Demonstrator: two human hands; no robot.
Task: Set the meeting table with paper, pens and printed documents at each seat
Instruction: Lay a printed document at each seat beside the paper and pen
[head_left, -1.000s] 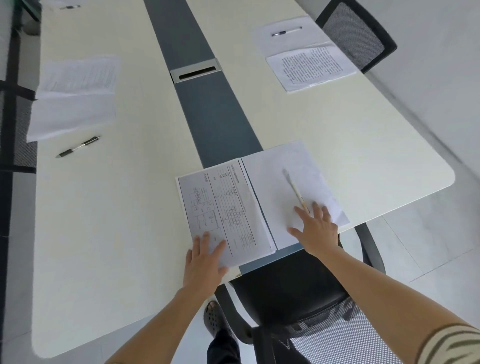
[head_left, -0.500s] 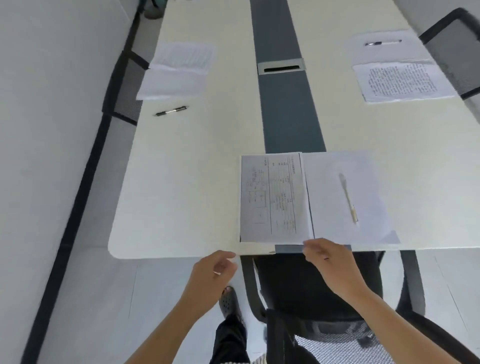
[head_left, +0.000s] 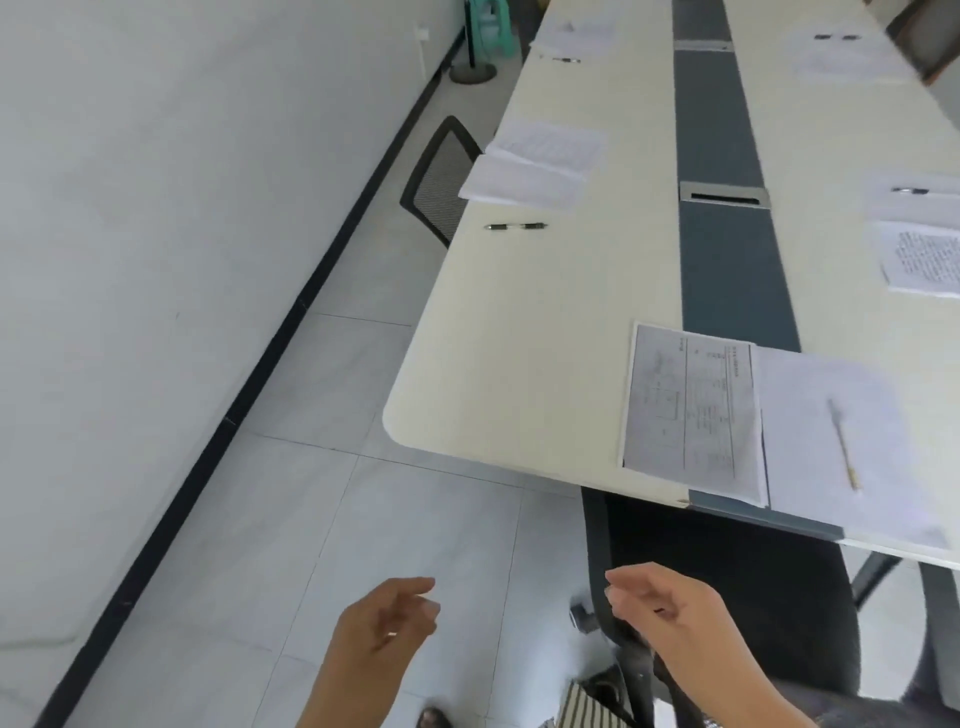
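— So, what are the hands doing?

— Nothing. The left hand (head_left: 387, 618) and the right hand (head_left: 665, 608) hang over the floor, apart from each other, fingers loosely curled, and neither holds a thing. Both sit short of the table (head_left: 545, 338) edge.

— And the nearest setting?

— It lies ahead of the right hand: one printed document (head_left: 693, 410), one blank sheet (head_left: 810, 415) touching its right edge, and one pale pen (head_left: 844, 444) lying on that sheet.

— How many settings altogether?

— I count five. Well ahead of the left hand lie two overlapping papers (head_left: 535, 161) with one black pen (head_left: 515, 226) just on the near side of them. Beyond those are the far papers (head_left: 576, 28) and a small pen (head_left: 563, 60). Far right of the right hand there is a text page (head_left: 922, 257) and a sheet carrying a dark pen (head_left: 909, 190). The last is a blurred sheet (head_left: 831, 57) with a dark mark on it, probably a pen.

— Chairs?

— Three: a black chair (head_left: 727, 571) directly beyond the right hand, a mesh chair (head_left: 441, 176) and a corner chair (head_left: 919, 47).
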